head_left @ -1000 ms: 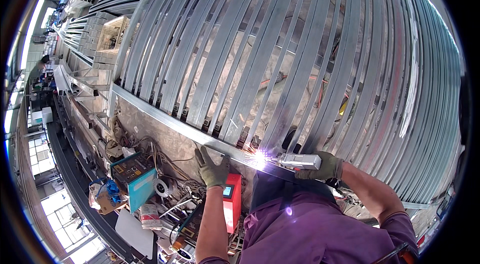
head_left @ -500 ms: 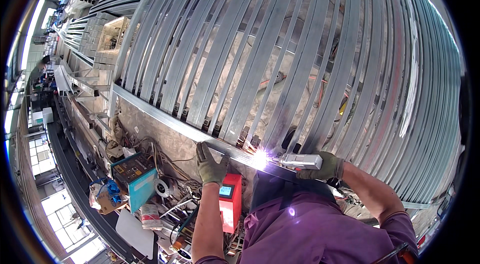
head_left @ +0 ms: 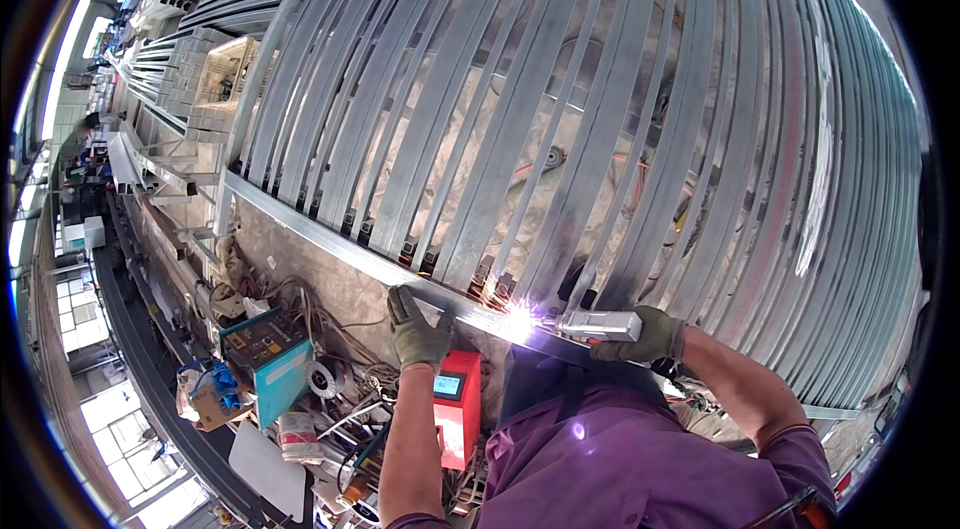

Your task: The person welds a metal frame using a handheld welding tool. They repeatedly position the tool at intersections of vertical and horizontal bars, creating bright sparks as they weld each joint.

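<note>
My right hand (head_left: 655, 334), in an olive glove, grips a silver welding gun (head_left: 603, 325). The gun points left, and a bright violet-white glare with orange sparks (head_left: 490, 294) burns at its tip. That glare sits on the near steel rail (head_left: 330, 239), where the ends of the long grey metal bars (head_left: 580, 179) meet it, and hides the weld spot. My left hand (head_left: 418, 334), gloved alike, lies flat with fingers stretched on the same rail, left of the glare.
Below the rail on the left stand a teal machine (head_left: 270, 364), a red box with a small display (head_left: 457, 414), a wire spool (head_left: 322, 379) and tangled cables (head_left: 350, 334). A plastic crate (head_left: 225, 74) sits far left. Another person (head_left: 85, 134) is at the far left edge.
The glare and gun stay at nearly the same spot on the rail. More sparks now spray up and left between the bar ends. Both hands have hardly moved.
</note>
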A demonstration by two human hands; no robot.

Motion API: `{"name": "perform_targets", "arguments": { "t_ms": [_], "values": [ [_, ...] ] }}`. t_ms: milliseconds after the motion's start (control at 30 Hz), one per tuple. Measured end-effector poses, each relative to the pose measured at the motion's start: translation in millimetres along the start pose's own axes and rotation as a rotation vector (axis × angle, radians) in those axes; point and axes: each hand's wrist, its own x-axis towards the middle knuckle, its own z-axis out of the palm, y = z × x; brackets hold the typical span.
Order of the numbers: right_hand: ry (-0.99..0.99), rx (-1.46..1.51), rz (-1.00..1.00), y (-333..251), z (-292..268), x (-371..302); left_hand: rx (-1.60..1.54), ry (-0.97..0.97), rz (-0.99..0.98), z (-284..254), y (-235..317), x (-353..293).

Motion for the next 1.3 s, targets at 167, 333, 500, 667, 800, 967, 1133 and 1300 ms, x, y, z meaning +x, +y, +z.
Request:
{"name": "perform_targets", "arguments": {
  "t_ms": [167,333,500,667,800,967,1133,1300],
  "values": [
    [-0.051,0.071,0.039,-12,-6,-4,0.003,-0.065,-0.038,-5,3,2],
    [-0.076,0.061,0.059,-10,-6,-5,0.019,-0.087,-0.057,-9,6,3],
    [0.007,0.021,-0.061,9,4,0,0.023,-0.096,-0.07,-11,8,5],
    [-0.036,0.08,-0.016,27,17,3,-0.011,-0.095,-0.071,-11,8,5],
    [-0.036,-0.012,0.082,23,17,6,-0.145,-0.068,-0.085,-12,9,4],
    [-0.097,0.028,0.184,-39,-19,-21,-0.01,-0.146,-0.114,-19,16,7],
    [-0.089,0.081,0.172,-45,-18,-21,-0.015,-0.089,-0.058,7,-17,14],
    [-0.078,0.049,0.19,-31,-12,-18,-0.02,-0.108,-0.074,6,-10,17]
  ]
}}
